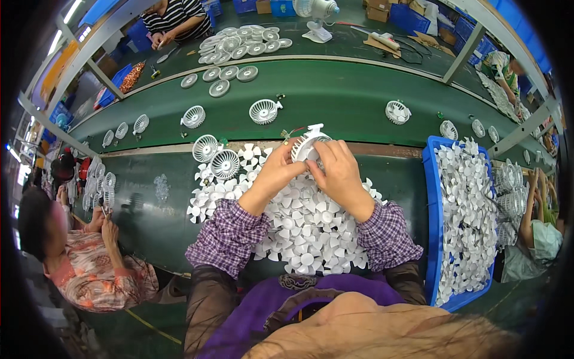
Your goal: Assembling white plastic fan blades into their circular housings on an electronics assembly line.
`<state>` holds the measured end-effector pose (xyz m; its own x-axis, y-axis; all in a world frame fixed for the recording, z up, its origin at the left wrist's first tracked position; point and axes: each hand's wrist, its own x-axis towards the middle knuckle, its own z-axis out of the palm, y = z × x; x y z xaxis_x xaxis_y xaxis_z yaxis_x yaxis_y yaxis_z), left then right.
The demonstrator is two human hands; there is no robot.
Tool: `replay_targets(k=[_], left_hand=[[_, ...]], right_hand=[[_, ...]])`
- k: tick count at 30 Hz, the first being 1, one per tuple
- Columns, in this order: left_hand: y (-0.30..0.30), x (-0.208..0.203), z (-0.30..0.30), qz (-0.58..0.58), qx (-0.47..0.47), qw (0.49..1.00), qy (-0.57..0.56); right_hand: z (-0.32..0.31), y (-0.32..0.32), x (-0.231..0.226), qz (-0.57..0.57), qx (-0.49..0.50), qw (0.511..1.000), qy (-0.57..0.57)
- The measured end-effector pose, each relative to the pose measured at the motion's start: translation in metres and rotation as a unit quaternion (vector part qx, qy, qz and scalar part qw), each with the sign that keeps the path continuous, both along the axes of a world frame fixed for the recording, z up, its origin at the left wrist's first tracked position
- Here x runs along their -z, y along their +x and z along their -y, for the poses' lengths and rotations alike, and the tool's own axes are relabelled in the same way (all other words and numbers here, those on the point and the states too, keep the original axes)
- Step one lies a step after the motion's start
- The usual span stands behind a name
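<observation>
A white fan housing (pixel 305 145) with a ribbed guard and a short stem is held up in front of me between both hands. My left hand (pixel 276 172) grips its left side, with fine wires and a small circuit board near the fingertips. On the other side, my right hand (pixel 341 175) has its fingers closed at the housing's open face; whether a blade is under them is hidden. Below my hands spreads a heap of white fan blades (pixel 311 224). Two more round housings, one grey-white (pixel 205 148) and one just nearer (pixel 225 164), rest at the heap's far left.
A blue crate (pixel 433 227) full of fan blades stands at my right. Beyond the bench edge runs a green conveyor belt (pixel 335 90) carrying housings, including one (pixel 264 112) ahead. Small clear pieces (pixel 161 188) lie left. Co-workers sit left, right and across; metal posts frame the line.
</observation>
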<state>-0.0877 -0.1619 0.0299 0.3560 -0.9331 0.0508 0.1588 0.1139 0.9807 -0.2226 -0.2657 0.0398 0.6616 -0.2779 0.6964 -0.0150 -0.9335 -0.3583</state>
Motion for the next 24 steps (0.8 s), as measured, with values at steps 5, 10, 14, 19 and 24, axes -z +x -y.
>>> replay_targets(k=[5, 10, 14, 19, 24], left_hand=[[-0.007, 0.003, 0.003, 0.111, -0.066, 0.991, 0.026], [0.001, 0.017, 0.002, 0.110, -0.076, 0.990, 0.051], [-0.003, 0.013, 0.003, 0.049, -0.025, 0.997, 0.048], [-0.003, 0.017, 0.000, 0.038, -0.030, 0.998, 0.050], [0.000, 0.026, 0.000, 0.000, -0.020, 0.999, 0.050]], right_hand=[[0.004, -0.003, 0.003, -0.059, -0.020, 0.998, -0.015], [0.012, -0.018, 0.004, 0.002, -0.028, 0.977, 0.214], [0.026, -0.015, 0.020, -0.011, -0.092, 0.970, 0.225], [0.029, -0.013, 0.020, -0.100, -0.172, 0.870, 0.452], [0.031, -0.010, 0.033, -0.118, -0.168, 0.862, 0.463]])
